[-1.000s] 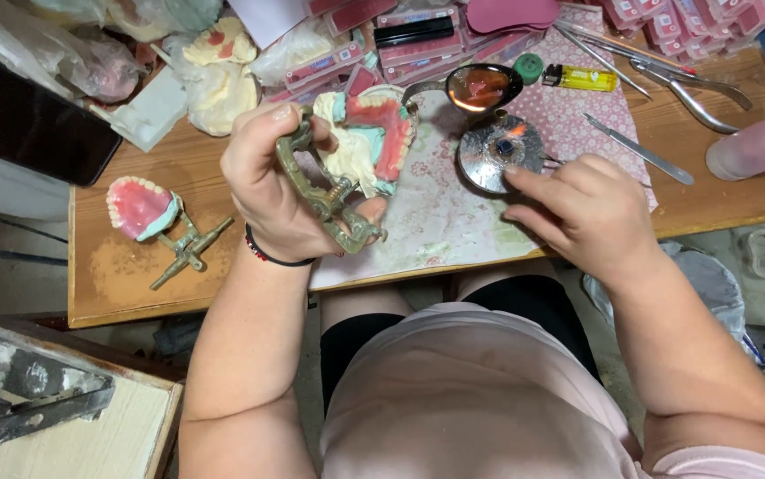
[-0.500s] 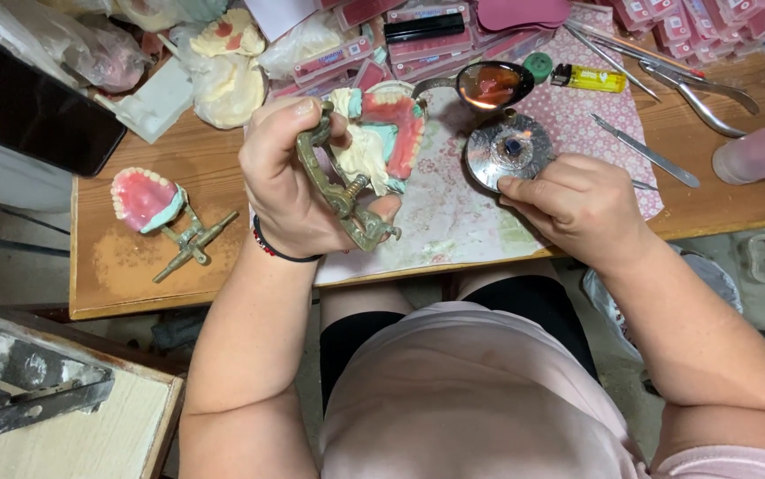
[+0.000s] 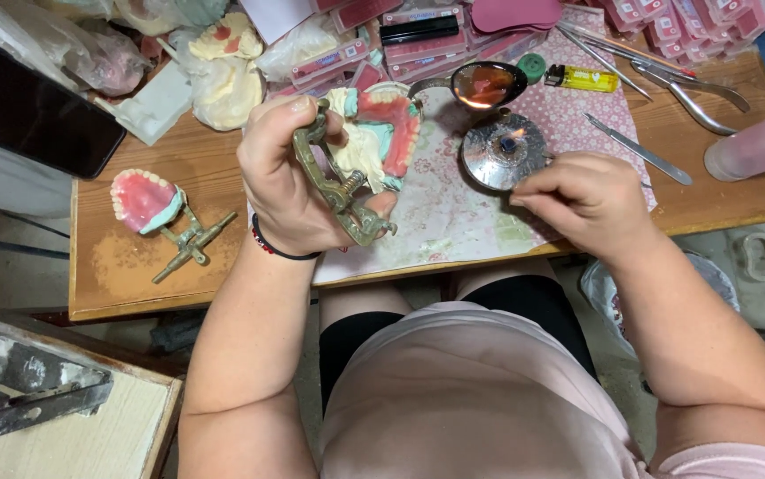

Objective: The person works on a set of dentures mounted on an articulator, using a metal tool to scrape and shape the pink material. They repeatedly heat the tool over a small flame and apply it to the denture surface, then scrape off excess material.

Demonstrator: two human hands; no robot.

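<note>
Left hand (image 3: 289, 177) is clamped around the brass articulator (image 3: 340, 191), just left of the burner (image 3: 504, 149). Its long axis runs from upper left down to lower right, and the pink denture (image 3: 387, 129) faces up and away. Right hand (image 3: 582, 200) sits just below the burner, fingers pinched together on a thin tool I can barely see.

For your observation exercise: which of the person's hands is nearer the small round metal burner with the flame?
Right. The right hand sits just beside the small round metal burner; the left hand holds a brass denture articulator farther left.
</note>
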